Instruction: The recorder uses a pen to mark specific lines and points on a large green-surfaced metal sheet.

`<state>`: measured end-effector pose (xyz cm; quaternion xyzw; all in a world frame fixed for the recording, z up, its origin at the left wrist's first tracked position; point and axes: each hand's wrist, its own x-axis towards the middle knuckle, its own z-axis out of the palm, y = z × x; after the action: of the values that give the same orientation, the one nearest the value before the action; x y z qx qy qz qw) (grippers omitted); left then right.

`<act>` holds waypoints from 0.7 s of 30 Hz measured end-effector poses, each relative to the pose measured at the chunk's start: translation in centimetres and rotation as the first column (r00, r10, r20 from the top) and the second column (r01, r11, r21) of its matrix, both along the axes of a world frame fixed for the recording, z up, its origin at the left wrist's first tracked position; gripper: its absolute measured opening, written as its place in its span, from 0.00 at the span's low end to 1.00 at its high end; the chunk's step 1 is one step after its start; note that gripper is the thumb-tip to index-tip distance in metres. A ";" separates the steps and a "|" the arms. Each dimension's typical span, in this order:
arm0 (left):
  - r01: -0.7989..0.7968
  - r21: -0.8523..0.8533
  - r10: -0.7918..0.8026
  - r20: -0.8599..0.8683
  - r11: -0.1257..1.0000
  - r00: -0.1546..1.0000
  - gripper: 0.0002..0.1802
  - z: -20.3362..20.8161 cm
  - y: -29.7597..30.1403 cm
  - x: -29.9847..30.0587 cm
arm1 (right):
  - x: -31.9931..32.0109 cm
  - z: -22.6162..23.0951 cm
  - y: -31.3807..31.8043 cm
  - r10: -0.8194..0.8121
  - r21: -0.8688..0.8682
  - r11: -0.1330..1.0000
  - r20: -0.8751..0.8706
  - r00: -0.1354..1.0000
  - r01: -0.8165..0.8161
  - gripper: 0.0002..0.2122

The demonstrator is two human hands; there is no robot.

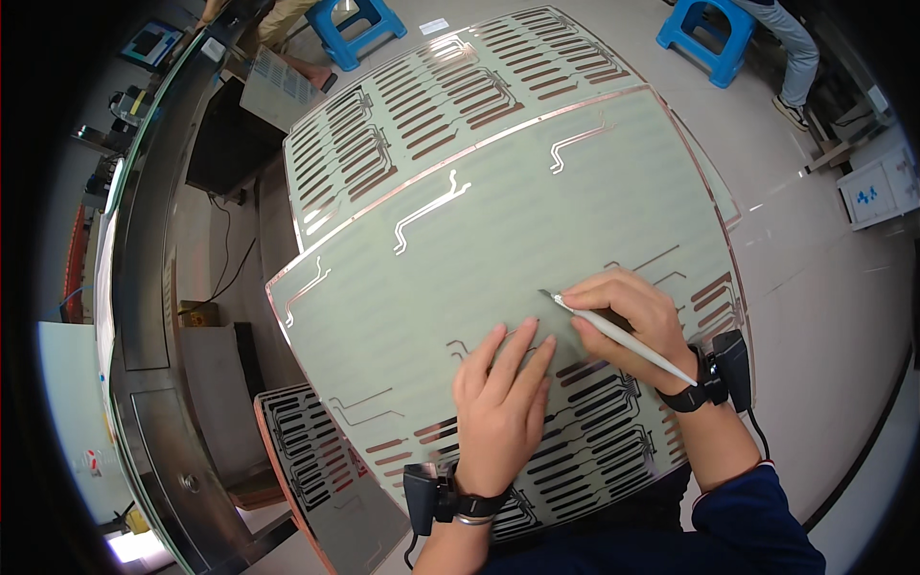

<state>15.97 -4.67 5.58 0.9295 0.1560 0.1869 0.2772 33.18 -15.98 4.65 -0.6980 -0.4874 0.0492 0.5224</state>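
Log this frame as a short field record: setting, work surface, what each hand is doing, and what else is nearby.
setting: workshop floor, seen from above
work surface: large pale green sheet with copper-coloured strip patterns
left hand: left hand lies flat, fingers spread, pressing the sheet
right hand: right hand grips a thin white knife-like tool, its tip on the sheet
wrists: black strapped devices on both
nearby: two blue stools; another person's legs at top right; metal bench on the left

Bare left hand (500,402) and right hand (628,316); black wrist straps with black boxes, thin cables; silver bracelet left; navy sleeve, red-trimmed cuff right.
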 end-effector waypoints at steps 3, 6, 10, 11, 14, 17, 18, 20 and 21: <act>0.037 0.106 -0.031 -0.059 0.994 0.998 0.21 0.3 -0.2 1.3 | 0.0 -0.1 0.0 0.004 0.001 1.000 0.006 1.000 -0.004 0.11; 0.013 0.114 -0.006 -0.065 0.993 0.998 0.20 0.3 -0.1 2.0 | 0.0 0.0 0.1 -0.004 -0.003 1.000 0.009 1.000 0.004 0.11; 0.003 0.140 0.004 -0.048 0.990 0.999 0.19 0.1 -0.2 2.1 | -0.1 0.2 0.2 -0.010 -0.024 1.000 0.021 1.000 0.010 0.11; 0.001 0.143 0.006 -0.048 0.990 0.999 0.19 0.1 -0.2 2.1 | -0.1 0.1 0.2 -0.010 -0.024 1.000 0.021 1.000 0.010 0.11; -0.014 0.144 0.021 -0.045 0.989 0.999 0.19 0.1 -0.3 2.3 | -0.1 -0.2 0.3 -0.032 -0.012 0.999 0.029 0.999 0.032 0.11; -0.011 0.150 0.018 -0.048 0.989 0.999 0.19 0.1 -0.2 2.2 | 0.0 -0.1 0.3 -0.018 0.003 1.000 0.023 1.000 0.018 0.11; -0.011 0.151 0.019 -0.047 0.988 0.999 0.19 0.0 -0.2 2.2 | 0.0 0.0 0.3 -0.015 -0.004 1.000 0.002 1.000 0.015 0.10; -0.005 0.148 0.011 -0.041 0.989 0.999 0.19 0.0 -0.2 2.2 | -0.1 0.1 0.3 -0.011 -0.012 1.000 -0.019 1.000 0.011 0.10; -0.006 0.149 0.012 -0.042 0.989 0.999 0.19 0.0 -0.1 2.1 | -0.1 0.0 0.3 -0.019 -0.014 1.000 -0.029 0.999 0.019 0.10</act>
<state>18.11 -4.82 5.59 0.9506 0.1516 0.1795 0.2029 33.05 -15.64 4.69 -0.7053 -0.4727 0.0577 0.5251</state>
